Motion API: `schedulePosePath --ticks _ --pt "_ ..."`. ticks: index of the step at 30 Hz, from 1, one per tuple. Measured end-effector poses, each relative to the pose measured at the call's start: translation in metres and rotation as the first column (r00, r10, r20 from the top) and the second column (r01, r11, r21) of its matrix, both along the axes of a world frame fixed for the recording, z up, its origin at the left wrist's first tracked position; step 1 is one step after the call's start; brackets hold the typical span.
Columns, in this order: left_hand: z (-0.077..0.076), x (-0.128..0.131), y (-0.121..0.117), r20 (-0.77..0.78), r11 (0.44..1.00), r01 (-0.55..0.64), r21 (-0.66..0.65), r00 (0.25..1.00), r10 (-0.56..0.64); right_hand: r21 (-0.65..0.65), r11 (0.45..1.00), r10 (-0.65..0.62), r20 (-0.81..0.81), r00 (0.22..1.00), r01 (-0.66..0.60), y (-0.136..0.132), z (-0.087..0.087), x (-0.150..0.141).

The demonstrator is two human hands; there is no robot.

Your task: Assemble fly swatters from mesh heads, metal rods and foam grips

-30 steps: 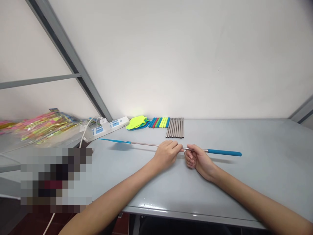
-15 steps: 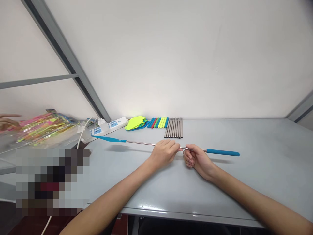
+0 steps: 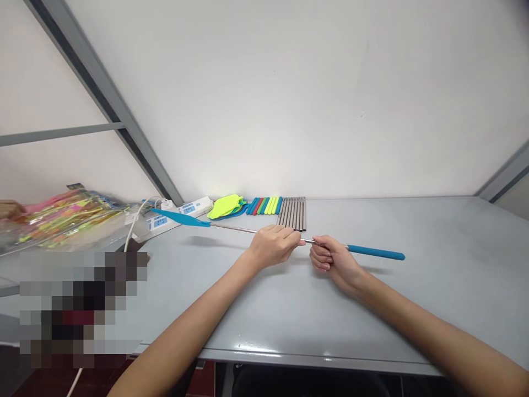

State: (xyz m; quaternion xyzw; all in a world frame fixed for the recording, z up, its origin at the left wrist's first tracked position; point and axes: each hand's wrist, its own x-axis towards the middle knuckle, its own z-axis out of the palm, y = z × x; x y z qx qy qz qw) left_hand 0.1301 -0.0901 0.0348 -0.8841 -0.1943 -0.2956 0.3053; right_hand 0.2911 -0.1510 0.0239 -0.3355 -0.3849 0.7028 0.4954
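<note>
Moved, head view: the blue blade (image 3: 184, 218) sits higher and shows more of its flat face than a second ago; another person's hand (image 3: 10, 209) has come in at the left edge.
Metal rod (image 3: 233, 227): one, blade at its left end, blue grip (image 3: 376, 252) at its right; held above the grey table (image 3: 264, 309), left end tilted up.
Left hand (image 3: 273, 243): fingers closed over the rod, knuckles up.
Right hand (image 3: 333, 259): fingers curled round the rod, thumb on top, just beside the left hand.
Metal tubes (image 3: 291, 212): a row, behind the left hand.
Coloured sleeves (image 3: 264, 205): blue, red, green, yellow, beside the tubes.
Flat pieces (image 3: 225, 206): stacked, yellow uppermost.
Power strip (image 3: 196, 207): white, partly behind the blade.
</note>
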Motion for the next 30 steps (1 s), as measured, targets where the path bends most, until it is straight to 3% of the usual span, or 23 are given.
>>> schedulePosePath --ticks 30 --pt "0.011 -0.017 0.009 -0.004 1.0 -0.003 -0.002 1.0 0.003 0.115 0.993 -0.044 0.105 0.994 0.032 0.001 0.011 0.006"
